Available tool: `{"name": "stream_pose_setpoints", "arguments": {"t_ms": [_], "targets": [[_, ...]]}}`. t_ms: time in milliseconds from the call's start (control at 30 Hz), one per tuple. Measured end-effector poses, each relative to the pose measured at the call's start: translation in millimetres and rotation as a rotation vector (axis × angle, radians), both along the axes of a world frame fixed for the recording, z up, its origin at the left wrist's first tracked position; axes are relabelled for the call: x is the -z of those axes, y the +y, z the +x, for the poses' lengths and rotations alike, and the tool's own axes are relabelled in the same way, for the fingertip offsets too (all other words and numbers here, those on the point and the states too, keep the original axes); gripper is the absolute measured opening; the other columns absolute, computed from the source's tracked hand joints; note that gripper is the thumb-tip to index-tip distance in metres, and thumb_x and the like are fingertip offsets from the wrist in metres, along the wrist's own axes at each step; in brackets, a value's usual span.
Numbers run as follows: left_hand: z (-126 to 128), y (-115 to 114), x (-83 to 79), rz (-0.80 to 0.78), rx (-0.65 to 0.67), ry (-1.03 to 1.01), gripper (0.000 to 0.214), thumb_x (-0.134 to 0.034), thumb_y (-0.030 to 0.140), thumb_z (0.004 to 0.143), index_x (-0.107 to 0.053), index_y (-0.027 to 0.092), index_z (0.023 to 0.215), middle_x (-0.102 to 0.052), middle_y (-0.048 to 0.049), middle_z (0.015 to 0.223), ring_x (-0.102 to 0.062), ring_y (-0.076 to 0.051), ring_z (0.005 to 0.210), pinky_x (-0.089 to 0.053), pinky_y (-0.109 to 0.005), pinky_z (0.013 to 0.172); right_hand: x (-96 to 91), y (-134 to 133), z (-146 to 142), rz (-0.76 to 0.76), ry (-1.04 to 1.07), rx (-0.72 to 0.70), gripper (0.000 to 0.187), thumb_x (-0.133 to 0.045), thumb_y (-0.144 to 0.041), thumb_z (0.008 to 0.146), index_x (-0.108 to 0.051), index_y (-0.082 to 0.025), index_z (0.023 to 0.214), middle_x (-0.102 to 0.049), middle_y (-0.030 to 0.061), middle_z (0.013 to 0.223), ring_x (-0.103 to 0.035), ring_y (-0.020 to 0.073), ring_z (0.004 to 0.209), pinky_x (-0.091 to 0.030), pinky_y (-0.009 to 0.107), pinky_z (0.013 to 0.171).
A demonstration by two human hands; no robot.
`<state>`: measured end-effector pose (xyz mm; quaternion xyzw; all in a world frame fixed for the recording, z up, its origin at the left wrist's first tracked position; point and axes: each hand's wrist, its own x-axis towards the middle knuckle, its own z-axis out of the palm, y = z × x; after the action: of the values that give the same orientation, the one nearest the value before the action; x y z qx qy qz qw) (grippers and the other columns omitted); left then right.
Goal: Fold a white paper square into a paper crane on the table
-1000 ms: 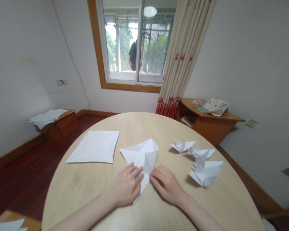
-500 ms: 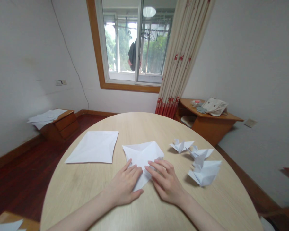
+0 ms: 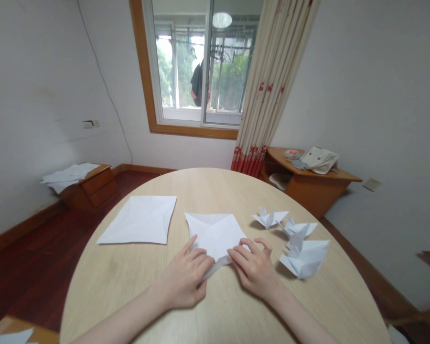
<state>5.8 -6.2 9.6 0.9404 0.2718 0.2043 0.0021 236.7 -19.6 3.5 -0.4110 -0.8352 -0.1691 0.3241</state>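
Note:
A white sheet of paper, partly folded (image 3: 215, 233), lies on the round wooden table (image 3: 129, 282) in front of me. My left hand (image 3: 185, 279) rests on its near left edge, fingers curled and pressing the paper down. On the near right edge sits my right hand (image 3: 255, 267), its fingertips pinching and flattening the fold. A narrow folded flap shows between the two hands.
A flat creased white sheet (image 3: 139, 220) lies to the left. Three folded paper figures (image 3: 301, 251) sit to the right. A low wooden cabinet with papers (image 3: 82, 181) stands at the left wall, a corner shelf with a bag (image 3: 315, 167) at the right, below the window and curtain.
The raised, puffed part of the paper has been pressed flat on the table. My right hand has shifted right along the near edge, and my left hand has curled tighter on the fold.

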Motion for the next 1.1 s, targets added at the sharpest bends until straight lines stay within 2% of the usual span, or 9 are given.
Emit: {"name": "stream_pose_setpoints", "arguments": {"t_ms": [200, 400, 633, 833, 1100], "targets": [[0, 1, 1.4, 0.056, -0.004, -0.001, 0.043, -0.053, 0.016, 0.070, -0.056, 0.016, 0.113, -0.070, -0.0047, 0.089, -0.063, -0.022, 0.096, -0.019, -0.049, 0.117, -6.0, 1, 6, -0.115, -0.168, -0.007, 0.015, -0.049, -0.011, 0.086, -0.062, -0.018, 0.081, -0.067, 0.0048, 0.072, -0.052, 0.0221, 0.075, -0.029, 0.037, 0.076], [-2, 2, 2.0, 0.108, -0.008, -0.044, 0.045, -0.052, 0.015, 0.068, -0.057, 0.016, 0.113, -0.071, -0.0040, 0.081, -0.064, -0.022, 0.087, -0.023, -0.051, 0.115, 0.0, 1, 7, -0.206, -0.149, 0.037, 0.019, -0.044, -0.009, 0.086, -0.061, -0.017, 0.084, -0.064, 0.0069, 0.073, -0.051, 0.0226, 0.073, -0.031, 0.033, 0.069], [-2, 4, -2.6, 0.213, -0.023, -0.198, 0.041, -0.051, 0.012, 0.070, -0.059, 0.016, 0.109, -0.071, -0.0038, 0.082, -0.062, -0.023, 0.090, -0.033, -0.049, 0.110, 2.4, 0, 3, -0.317, -0.133, 0.100, 0.019, -0.038, -0.015, 0.094, -0.053, -0.019, 0.083, -0.061, 0.0060, 0.074, -0.053, 0.0216, 0.070, -0.035, 0.031, 0.066], [-3, 4, -7.4, 0.298, -0.045, -0.268, 0.036, -0.051, 0.011, 0.075, -0.060, 0.018, 0.109, -0.072, -0.0032, 0.093, -0.061, -0.021, 0.089, -0.038, -0.046, 0.103, 3.0, -2, -2, -0.411, -0.111, 0.094, 0.018, -0.036, -0.015, 0.095, -0.049, -0.020, 0.084, -0.061, 0.0053, 0.075, -0.056, 0.0215, 0.070, -0.038, 0.031, 0.064], [-6, 5, -9.8, 0.360, -0.077, -0.269, 0.045, -0.048, 0.009, 0.079, -0.051, 0.015, 0.123, -0.066, -0.0089, 0.118, -0.057, -0.024, 0.109, -0.041, -0.043, 0.100, -1.3, -5, -10, -0.536, 0.104, -0.003, 0.016, -0.035, -0.016, 0.095, -0.046, -0.022, 0.086, -0.057, 0.0038, 0.086, -0.056, 0.0186, 0.075, -0.042, 0.029, 0.065]]}}
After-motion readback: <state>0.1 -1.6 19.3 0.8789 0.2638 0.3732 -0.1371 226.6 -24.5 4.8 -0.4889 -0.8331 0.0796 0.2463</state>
